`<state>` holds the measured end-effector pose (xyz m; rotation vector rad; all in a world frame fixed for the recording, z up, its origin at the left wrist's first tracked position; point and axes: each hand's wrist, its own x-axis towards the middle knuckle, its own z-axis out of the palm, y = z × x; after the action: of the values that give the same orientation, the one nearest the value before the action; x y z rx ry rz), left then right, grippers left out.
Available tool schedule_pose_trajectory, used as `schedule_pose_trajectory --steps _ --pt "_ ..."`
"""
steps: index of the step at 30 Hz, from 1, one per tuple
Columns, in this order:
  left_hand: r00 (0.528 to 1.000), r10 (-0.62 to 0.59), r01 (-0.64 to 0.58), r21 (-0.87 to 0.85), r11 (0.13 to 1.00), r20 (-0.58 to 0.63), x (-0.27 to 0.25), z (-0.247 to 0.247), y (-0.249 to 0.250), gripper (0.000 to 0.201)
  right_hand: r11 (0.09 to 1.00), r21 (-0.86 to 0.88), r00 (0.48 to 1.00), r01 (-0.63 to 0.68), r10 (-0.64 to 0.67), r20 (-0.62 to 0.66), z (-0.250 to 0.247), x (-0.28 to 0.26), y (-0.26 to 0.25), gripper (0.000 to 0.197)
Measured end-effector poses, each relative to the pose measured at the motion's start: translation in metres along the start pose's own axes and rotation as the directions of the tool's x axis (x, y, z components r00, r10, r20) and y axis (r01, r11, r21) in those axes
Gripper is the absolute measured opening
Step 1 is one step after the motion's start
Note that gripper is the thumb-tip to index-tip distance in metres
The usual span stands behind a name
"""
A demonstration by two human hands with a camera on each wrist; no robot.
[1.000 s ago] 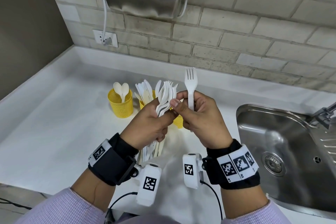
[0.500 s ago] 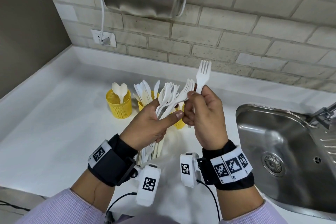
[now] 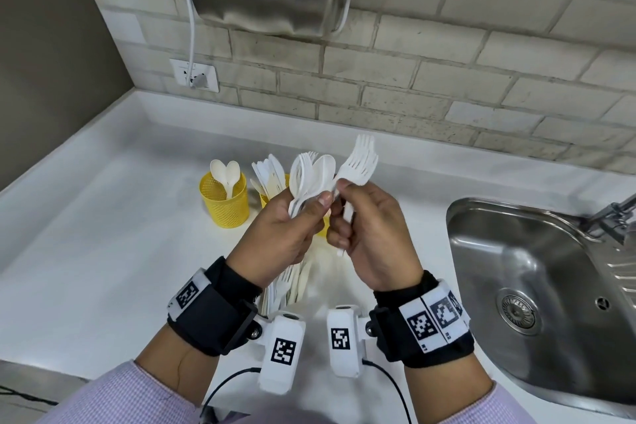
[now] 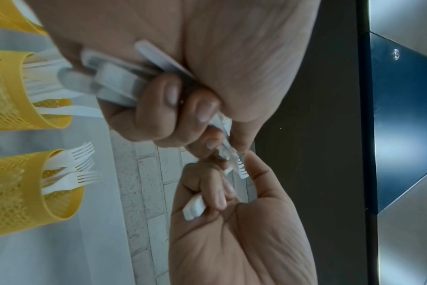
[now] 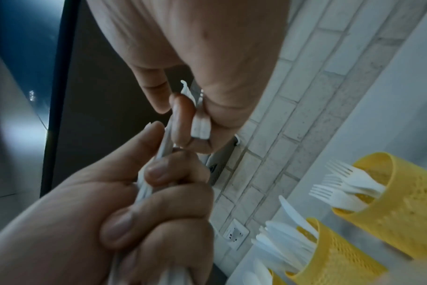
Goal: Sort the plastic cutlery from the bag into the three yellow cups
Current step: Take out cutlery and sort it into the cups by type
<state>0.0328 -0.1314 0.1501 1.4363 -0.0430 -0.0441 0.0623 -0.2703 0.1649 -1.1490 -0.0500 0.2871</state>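
White counter (image 3: 103, 234) below, left hand (image 3: 275, 237) clutching cutlery bundle (image 3: 306, 179), right hand (image 3: 371, 234) pinching forks (image 3: 358, 165) alongside.

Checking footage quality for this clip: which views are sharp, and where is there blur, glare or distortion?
Head view: sharp and evenly lit, wide-angle bend at the edges, mild glare on the sink. Left wrist view: rotated, left hand close and soft, handles smeared. Right wrist view: dim and soft, the fork cup slightly blurred.

Lilac checked sleeves (image 3: 113, 399), black wrist straps (image 3: 213, 313) with square-coded white tags — white camera pods (image 3: 282, 351), black cables (image 3: 227, 385).
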Motion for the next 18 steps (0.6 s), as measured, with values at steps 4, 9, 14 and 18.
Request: schedule_pose_trajectory --steps 4,9,14,18 --pt "0.994 0.107 -0.105 0.059 0.993 -0.026 0.001 0.003 -0.001 0.021 0.999 -0.007 0.999 -0.046 0.046 -0.013 0.007 -0.003 0.004 0.022" --pt "0.990 0.141 -0.140 0.081 0.987 -0.001 -0.002 0.007 0.000 0.022 0.992 -0.116 0.993 0.056 -0.067 -0.093 0.015 -0.003 0.005 0.047" --pt "0.997 0.080 -0.081 0.058 0.995 0.014 -0.004 0.008 -0.003 0.016 0.983 -0.171 0.992 0.065 -0.082 -0.096 0.009 -0.002 -0.001 0.035" --pt "0.999 0.047 -0.046 0.049 0.998 -0.006 -0.004 0.008 -0.003 0.024 0.981 -0.189 0.996 0.052 -0.064 -0.058 0.009 -0.003 -0.005 0.038"
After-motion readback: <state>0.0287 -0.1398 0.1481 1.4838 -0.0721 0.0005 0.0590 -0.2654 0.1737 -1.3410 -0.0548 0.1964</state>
